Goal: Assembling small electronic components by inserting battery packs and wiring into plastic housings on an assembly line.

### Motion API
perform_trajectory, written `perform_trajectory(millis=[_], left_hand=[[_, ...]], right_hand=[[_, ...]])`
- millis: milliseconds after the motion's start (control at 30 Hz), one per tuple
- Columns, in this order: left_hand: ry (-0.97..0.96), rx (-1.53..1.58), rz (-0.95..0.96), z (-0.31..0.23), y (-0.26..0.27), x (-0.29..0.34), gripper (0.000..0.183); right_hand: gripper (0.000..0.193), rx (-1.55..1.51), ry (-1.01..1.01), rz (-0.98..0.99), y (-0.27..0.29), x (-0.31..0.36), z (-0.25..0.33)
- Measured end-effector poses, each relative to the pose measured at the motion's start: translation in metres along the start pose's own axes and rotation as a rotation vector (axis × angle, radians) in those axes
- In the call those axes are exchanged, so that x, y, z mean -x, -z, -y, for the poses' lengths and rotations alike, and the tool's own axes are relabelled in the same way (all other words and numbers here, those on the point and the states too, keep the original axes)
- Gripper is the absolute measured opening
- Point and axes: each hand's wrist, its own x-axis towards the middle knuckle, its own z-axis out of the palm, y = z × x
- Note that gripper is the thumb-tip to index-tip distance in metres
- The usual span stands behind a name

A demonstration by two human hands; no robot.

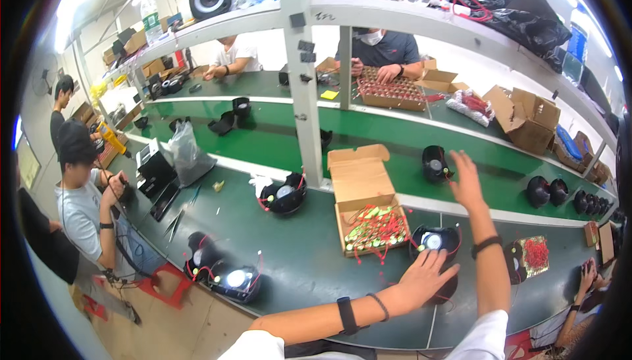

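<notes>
Nearest the camera, white sleeves point(484, 337) are seen at the lower edge, and a dark watch point(347, 314) is worn on the left wrist. The left grip point(424, 280) is held with fingers outstretched and slightly apart over the near edge of a black housing point(432, 239) with a bright round centre, which is set on the dark green surface point(309, 271); whether it is touched cannot be told. The right grip point(468, 179) is raised, fingers spread and nothing pinched, just beside a black shell point(434, 164) on the green belt point(388, 136). To the left of the housing, an open cardboard box point(361, 179) is filled with red wires point(375, 228) and pale round pieces. Farther left, two joined-looking black units point(227, 281) are placed near the surface's edge. A silvery packet point(536, 255) of red pieces is laid at the right. Across the belt, a shallow carton point(395, 102) is handled by a co-worker point(395, 47).
</notes>
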Motion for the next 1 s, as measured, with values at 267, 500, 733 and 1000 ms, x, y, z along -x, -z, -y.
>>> perform_trajectory(millis=[267,500,733,1000], left_hand=[[0.287,0.416,-0.612,0.039,0.183,0.245,0.063],[1.232,0.378,-0.992,0.155,0.108,0.457,0.084],[1.106,0.303,-0.908,0.143,0.091,0.388,0.059],[0.965,0.614,-0.801,0.090,0.088,0.340,0.060]], right_hand=[[0.060,-0.459,-0.106,-0.051,0.104,0.196,0.197],[0.092,-1.117,-0.177,0.576,-0.015,0.246,0.379],[0.090,-1.163,-0.255,0.439,-0.099,0.225,0.440],[0.086,-1.037,-0.340,0.302,-0.006,0.268,0.345]])
